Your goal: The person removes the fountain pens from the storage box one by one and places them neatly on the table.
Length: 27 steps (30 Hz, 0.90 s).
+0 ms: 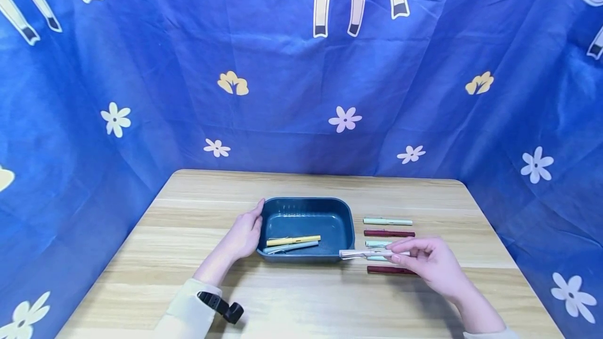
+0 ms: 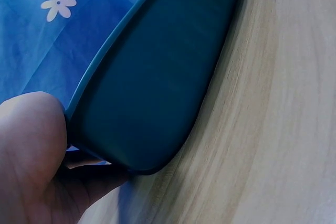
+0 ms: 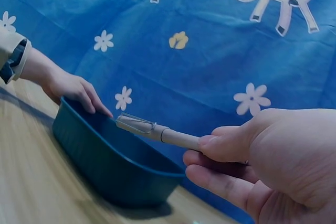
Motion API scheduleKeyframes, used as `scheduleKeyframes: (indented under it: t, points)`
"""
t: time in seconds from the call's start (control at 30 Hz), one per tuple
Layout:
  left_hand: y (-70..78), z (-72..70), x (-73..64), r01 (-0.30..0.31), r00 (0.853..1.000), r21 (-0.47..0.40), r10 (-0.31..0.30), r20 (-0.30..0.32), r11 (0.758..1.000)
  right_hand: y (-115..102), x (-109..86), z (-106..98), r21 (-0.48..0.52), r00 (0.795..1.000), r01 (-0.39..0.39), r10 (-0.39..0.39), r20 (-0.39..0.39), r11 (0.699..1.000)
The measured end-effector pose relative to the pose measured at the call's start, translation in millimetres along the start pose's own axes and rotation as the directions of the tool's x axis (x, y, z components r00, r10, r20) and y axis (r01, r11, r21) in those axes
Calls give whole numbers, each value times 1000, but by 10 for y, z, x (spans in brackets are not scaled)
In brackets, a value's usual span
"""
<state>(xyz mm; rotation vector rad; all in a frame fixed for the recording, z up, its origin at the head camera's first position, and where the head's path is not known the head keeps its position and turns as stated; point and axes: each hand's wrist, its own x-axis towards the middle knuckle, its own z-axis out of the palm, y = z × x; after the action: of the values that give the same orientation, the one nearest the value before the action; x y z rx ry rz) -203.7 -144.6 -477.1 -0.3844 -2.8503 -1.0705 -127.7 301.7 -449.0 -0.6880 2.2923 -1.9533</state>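
My left hand (image 1: 245, 232) grips the left end of a dark teal plastic box (image 1: 306, 199), thumb at the rim. In the box lie a yellow pen (image 1: 303, 238) and a light blue pen (image 1: 297, 246), side by side near the front wall. Between thumb and fingers, my right hand (image 1: 431, 263) pinches a whitish pen (image 3: 176, 137) by one end. Its clipped cap points left and overlaps the box's front right corner in the head view. Below that hand, a pale green pen (image 1: 376, 244) and a dark red pen (image 1: 388, 270) are partly covered.
Right of the box, several pens lie in a column on the wooden table (image 1: 226, 192). At its far end are a mint pen (image 1: 388, 221) and a dark red pen (image 1: 391, 234). A blue patterned curtain (image 1: 282, 119) surrounds the table's back and sides.
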Motion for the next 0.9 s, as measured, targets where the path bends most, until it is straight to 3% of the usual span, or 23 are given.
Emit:
scheduleKeyframes:
  t: [0.27,0.63,0.9]
  points:
    - [16,15,2,10,1000,-6,-10,6,1000,151,-250,-143,-90,998,-38,34,-47,995]
    - [-14,21,22,12,1000,-17,-12,6,1000,378,-524,-234,-72,979,-181,173,-104,981]
    - [-11,21,25,11,1000,-8,-11,5,1000,519,-631,-252,-61,975,-202,194,-111,978]
